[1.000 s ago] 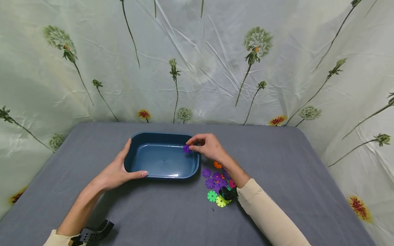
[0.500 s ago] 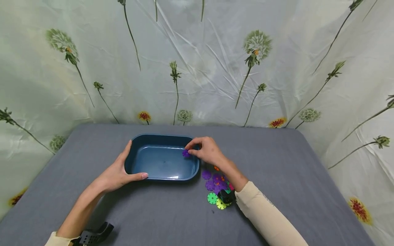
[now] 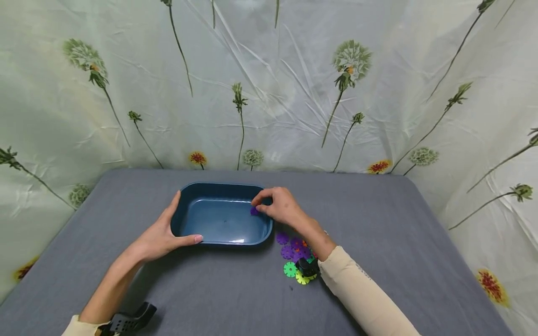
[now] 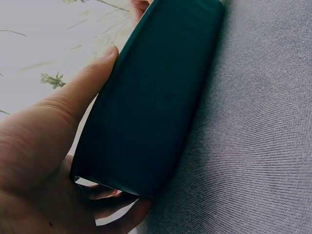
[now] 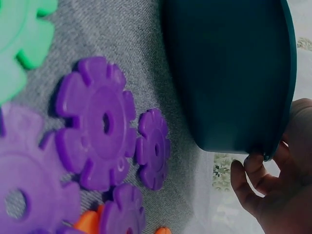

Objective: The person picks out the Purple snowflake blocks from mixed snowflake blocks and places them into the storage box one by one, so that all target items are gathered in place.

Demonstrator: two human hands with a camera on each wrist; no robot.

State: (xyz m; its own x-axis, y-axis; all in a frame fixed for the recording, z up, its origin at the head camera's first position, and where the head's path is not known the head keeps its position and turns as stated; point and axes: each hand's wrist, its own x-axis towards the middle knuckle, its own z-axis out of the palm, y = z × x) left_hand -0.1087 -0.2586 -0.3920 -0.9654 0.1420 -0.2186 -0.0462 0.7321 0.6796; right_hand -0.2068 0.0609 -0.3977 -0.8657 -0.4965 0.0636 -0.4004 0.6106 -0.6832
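A deep blue plastic tray sits on the grey cloth. My left hand grips its left end, the thumb on the front rim and the fingers round the far side. Over the tray's right end, my right hand pinches a purple notched plastic disc between thumb and fingertips, low inside the wall. Most of that disc is hidden by the fingers. In the right wrist view the tray wall also hides it. Several more purple discs lie on the cloth just right of the tray.
Below the right wrist, green and yellow discs lie at the pile's near edge, with orange pieces among the purple ones. The right forearm and wrist camera cover part of the pile. A flowered curtain hangs behind the table.
My right hand has lowered slightly into the tray with the purple disc, which is now more covered by the fingers. The left hand keeps its grip on the tray.
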